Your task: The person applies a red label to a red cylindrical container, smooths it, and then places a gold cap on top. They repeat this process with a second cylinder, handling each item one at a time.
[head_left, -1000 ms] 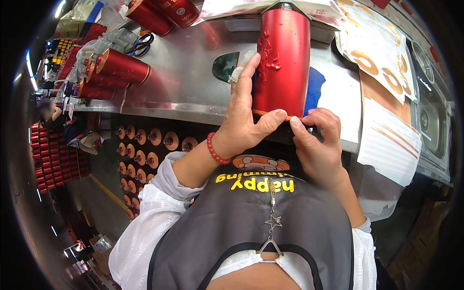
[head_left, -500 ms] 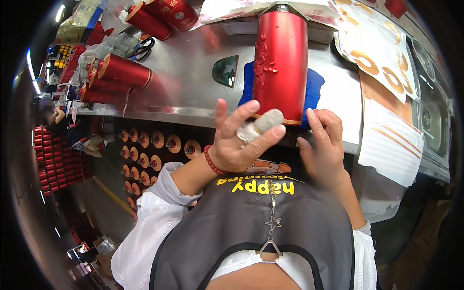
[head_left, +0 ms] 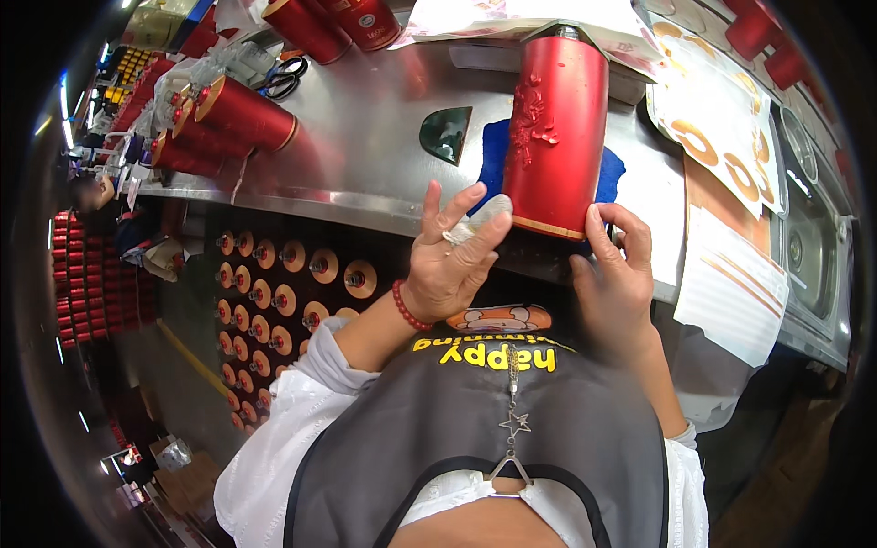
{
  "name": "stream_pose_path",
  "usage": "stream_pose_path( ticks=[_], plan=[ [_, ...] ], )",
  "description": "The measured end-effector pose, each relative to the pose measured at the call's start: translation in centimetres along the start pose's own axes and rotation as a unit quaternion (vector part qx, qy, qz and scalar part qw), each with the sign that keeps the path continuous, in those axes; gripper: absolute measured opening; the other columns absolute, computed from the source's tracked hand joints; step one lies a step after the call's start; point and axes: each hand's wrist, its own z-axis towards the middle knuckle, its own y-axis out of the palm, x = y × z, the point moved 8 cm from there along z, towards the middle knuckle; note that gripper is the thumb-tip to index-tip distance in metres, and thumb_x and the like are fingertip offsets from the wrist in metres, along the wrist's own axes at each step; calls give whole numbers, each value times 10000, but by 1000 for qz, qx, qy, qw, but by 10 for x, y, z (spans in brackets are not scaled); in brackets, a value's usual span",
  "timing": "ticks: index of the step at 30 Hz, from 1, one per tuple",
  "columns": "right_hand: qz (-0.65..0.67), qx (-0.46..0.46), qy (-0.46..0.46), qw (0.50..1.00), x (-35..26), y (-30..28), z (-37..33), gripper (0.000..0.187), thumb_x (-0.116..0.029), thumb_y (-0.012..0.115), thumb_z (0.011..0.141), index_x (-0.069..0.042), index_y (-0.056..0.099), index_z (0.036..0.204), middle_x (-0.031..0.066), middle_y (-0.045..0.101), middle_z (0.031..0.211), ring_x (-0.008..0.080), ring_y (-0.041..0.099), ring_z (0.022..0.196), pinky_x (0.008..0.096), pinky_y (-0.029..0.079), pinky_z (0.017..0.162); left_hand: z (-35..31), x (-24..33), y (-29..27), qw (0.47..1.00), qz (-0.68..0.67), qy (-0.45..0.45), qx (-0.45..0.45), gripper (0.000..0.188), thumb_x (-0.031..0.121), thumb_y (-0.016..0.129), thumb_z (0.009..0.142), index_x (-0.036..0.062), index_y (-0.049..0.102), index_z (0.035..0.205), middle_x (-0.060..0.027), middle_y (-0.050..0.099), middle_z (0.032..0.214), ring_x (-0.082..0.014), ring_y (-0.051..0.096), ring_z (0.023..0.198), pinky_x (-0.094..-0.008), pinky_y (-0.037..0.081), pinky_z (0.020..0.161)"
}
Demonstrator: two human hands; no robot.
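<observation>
A red bottle (head_left: 559, 137) with raised ornament and a gold rim lies on a blue cloth (head_left: 494, 151), its base toward me. My left hand (head_left: 449, 256) is beside the base's left corner, fingers spread. One of its fingers wears a whitish wrap (head_left: 475, 221), and that fingertip and the thumb are close to the bottle's edge; whether they press on it I cannot tell. At the base's right corner is my right hand (head_left: 614, 265), its index fingertip against the rim, the thumb lower and apart. The bottle's underside is hidden.
A dark green glass piece (head_left: 446, 134) lies on the metal table (head_left: 365, 146). Left are more red bottles (head_left: 245, 113) and scissors (head_left: 285, 77). Papers with gold rings (head_left: 717, 114) and a sink (head_left: 808, 242) are on the right. Below the table edge stand several rows of gold-topped bottles (head_left: 292, 256).
My left hand has come closer to the bottle's lower left edge, its wrapped finger and thumb now beside it. My right hand stays near the right corner. The whole view has shifted slightly.
</observation>
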Motion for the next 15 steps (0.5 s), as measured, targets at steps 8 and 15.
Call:
stream_pose_path(
  ticks=[8, 15],
  plan=[
    [18, -6, 14, 1000, 1, 3, -1, 609, 125, 668, 746, -6, 604, 1337, 199, 539, 1307, 355, 527, 1204, 431, 449, 1001, 34, 26, -1, 972, 133, 191, -33, 317, 189, 646, 905, 237, 733, 1207, 29, 755, 1101, -173, 600, 1257, -487, 68, 1259],
    [228, 111, 219, 942, 17, -34, -5, 412, 11, 525, 955, 65, 526, 1363, 182, 675, 1199, 203, 665, 1022, 287, 529, 861, 51, 21, 8, 991, 23, 131, 3, 429, 179, 748, 838, 224, 687, 1260, -10, 702, 1207, -245, 538, 1281, -516, 127, 1242]
  ],
)
